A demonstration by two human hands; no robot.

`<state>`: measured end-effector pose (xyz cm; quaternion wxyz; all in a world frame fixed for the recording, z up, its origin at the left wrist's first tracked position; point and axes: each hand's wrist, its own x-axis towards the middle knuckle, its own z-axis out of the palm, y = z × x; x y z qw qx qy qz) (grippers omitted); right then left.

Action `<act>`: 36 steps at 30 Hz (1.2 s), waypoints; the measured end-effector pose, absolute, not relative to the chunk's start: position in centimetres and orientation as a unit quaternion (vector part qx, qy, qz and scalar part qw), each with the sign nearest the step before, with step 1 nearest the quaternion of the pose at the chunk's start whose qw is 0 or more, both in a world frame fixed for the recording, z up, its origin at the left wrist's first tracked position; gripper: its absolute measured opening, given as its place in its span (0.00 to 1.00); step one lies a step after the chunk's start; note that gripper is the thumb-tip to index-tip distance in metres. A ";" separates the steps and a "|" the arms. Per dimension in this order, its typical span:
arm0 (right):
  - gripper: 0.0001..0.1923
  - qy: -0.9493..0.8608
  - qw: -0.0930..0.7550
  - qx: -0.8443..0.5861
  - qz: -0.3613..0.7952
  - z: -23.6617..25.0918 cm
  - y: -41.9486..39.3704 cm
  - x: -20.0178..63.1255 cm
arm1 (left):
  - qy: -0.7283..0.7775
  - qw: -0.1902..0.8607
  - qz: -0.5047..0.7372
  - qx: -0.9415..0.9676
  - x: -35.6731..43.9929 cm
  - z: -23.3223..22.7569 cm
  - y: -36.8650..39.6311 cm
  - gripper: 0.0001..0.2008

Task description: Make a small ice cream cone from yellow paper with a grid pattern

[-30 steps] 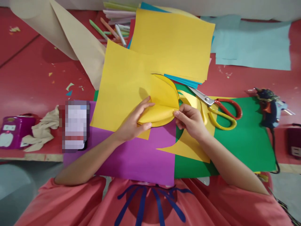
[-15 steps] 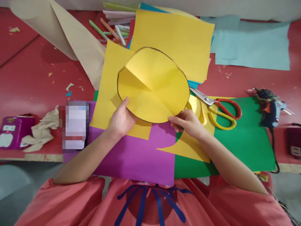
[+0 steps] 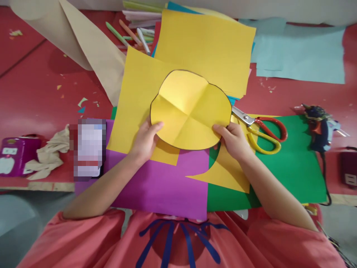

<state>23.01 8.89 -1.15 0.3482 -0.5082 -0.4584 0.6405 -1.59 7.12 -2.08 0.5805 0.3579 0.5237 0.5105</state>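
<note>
Now left hand (image 3: 145,139), right hand (image 3: 234,139) hold creased yellow paper circle (image 3: 191,109); scissors (image 3: 258,128) beside.

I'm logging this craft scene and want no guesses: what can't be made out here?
Head view only:
- Underside of the yellow paper circle, held at its edges by left hand and right hand.
- Blurred object: pixelated.
- Scissors blade tips: behind the circle.
- Purple box label: too small.

The yellow paper circle (image 3: 191,109) is opened out almost flat. It has a dark line round its edge and two fold lines that cross in the middle. It sits above bigger yellow sheets.
</note>
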 end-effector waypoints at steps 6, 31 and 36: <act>0.14 -0.555 0.295 -0.549 0.551 -0.7 9.1 23.8 | 0.558 0.557 0.501 0.356 -2.2 -1.7 7.2 0.19; 0.17 -0.535 0.404 -0.548 0.501 -2.0 10.1 24.4 | 0.513 0.694 0.410 0.296 -1.8 -1.3 6.8 0.26; 0.14 -0.552 0.433 -0.553 0.449 -1.0 10.3 24.6 | 0.524 0.694 0.409 0.277 -1.7 -1.5 6.8 0.27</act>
